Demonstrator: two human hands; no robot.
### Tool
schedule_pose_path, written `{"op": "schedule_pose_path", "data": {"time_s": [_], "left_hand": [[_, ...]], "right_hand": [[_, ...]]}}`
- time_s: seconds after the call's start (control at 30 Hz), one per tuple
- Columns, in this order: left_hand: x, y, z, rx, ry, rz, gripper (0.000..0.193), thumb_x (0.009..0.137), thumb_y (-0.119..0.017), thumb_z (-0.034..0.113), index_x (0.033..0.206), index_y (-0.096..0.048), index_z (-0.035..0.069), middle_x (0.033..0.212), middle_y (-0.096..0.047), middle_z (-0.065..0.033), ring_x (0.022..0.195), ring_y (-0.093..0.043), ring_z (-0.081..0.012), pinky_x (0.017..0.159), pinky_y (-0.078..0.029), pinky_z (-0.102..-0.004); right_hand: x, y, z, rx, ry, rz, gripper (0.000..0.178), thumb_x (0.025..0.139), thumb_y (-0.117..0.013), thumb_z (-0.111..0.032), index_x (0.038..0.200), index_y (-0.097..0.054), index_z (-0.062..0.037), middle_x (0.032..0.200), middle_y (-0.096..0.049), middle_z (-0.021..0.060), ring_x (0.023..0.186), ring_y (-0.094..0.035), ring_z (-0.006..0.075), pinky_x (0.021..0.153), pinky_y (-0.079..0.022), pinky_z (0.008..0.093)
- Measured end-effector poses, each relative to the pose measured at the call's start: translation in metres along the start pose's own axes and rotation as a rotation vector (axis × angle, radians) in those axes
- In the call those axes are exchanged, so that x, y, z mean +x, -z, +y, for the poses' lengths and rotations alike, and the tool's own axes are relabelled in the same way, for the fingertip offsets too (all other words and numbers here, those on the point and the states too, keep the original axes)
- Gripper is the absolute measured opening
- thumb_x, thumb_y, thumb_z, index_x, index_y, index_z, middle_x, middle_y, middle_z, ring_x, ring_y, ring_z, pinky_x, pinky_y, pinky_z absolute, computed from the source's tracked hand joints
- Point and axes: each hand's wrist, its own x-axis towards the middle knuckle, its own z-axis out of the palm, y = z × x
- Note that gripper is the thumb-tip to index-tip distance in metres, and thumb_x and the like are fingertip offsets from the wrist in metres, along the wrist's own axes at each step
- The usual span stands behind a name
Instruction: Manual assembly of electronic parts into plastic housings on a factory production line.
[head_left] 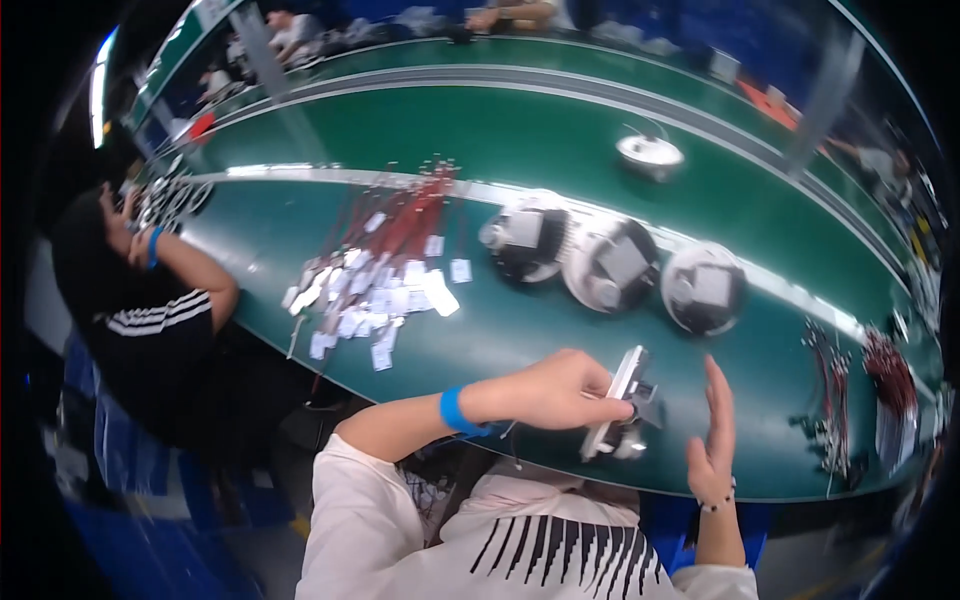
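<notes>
My left hand (568, 392), with a blue band at its wrist, is closed on a white-rimmed round unit (622, 398) above the table's near edge. The unit is tipped up on edge, with dark and metallic parts facing right. To the right of it, my right hand (711, 430) is open, fingers stretched upward and touching nothing. Beyond the hands stand three similar round white units in a row: a left one (524, 236), a middle one (611, 267) and a right one (704, 288). Each has black parts and a pale rectangular piece on top.
A bundle of red wires with white tags (385, 285) spreads over the green table (270, 255) at left. More wire bundles (888, 375) lie at far right. A white round part (649, 155) sits on the green belt. A co-worker in black (150, 310) sits at left.
</notes>
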Motion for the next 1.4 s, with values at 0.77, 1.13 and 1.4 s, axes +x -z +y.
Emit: {"op": "schedule_pose_path", "data": {"time_s": [0.77, 1.13, 1.4], "left_hand": [[-0.122, 0.327, -0.184, 1.514, 1.022, 0.830, 0.026, 0.058, -0.069, 0.031, 0.072, -0.063, 0.010, 0.074, -0.061, -0.0098, 0.069, -0.060, -0.0258, 0.062, -0.047, -0.0346], [0.199, 0.209, -0.015, 1.211, -0.232, 0.358, 0.023, 0.068, -0.060, 0.013, 0.087, -0.057, 0.002, 0.091, -0.055, -0.0132, 0.088, -0.052, -0.0293, 0.075, -0.043, -0.0369], [0.323, 0.200, -0.075, 1.503, -0.020, 0.484, 0.011, 0.070, -0.053, 0.010, 0.076, -0.060, 0.005, 0.077, -0.059, -0.0110, 0.077, -0.058, -0.0246, 0.061, -0.049, -0.0328]], "right_hand": [[0.016, -0.051, 0.026, -0.466, 0.002, -0.334, 0.050, 0.061, -0.066, -0.018, 0.104, -0.047, -0.0016, 0.119, -0.036, 0.0200, 0.112, -0.029, 0.0408, 0.092, -0.025, 0.0466], [0.049, -0.056, 0.057, -0.177, 0.245, -0.494, 0.039, 0.067, -0.064, -0.025, 0.100, -0.052, -0.0081, 0.105, -0.045, 0.0112, 0.105, -0.040, 0.0310, 0.091, -0.028, 0.0485], [0.049, -0.051, 0.066, -0.043, 0.311, -0.575, 0.035, 0.070, -0.060, -0.021, 0.100, -0.050, -0.0051, 0.108, -0.042, 0.0116, 0.109, -0.037, 0.0294, 0.096, -0.025, 0.0450]]}}
